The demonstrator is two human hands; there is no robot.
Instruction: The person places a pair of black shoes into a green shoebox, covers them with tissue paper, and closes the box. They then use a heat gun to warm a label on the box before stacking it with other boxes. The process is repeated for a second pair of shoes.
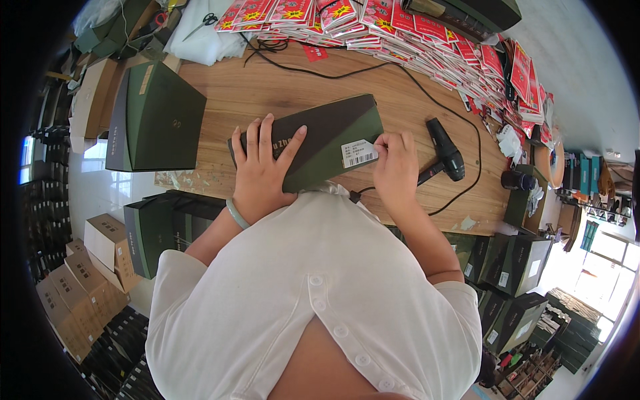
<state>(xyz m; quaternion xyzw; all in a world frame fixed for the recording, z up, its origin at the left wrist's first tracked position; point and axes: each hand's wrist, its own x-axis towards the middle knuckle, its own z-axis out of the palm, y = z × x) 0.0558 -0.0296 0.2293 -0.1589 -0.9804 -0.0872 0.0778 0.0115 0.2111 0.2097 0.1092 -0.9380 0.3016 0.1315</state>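
Observation:
A dark green and brown shoebox-like carton [333,127] lies tilted across the wooden table in front of me. On its near right side is a white barcode sticker [360,153]. My left hand [259,173] rests over the carton's left end, fingers spread across its surface and the thumb by its near edge. With thumb and index finger pressed together, my right hand [397,168] pinches the sticker's right edge at the carton's corner. Just right of that hand lies a black hair dryer [445,150], its cord looping over the table.
Another green carton [167,120] stands at the table's left. Red printed cards [413,33] are heaped along the far edge. Scissors [201,24] lie on white wrapping [220,43] at the far left. Stacked cartons [517,263] flank me on the right, brown boxes [83,287] on the left.

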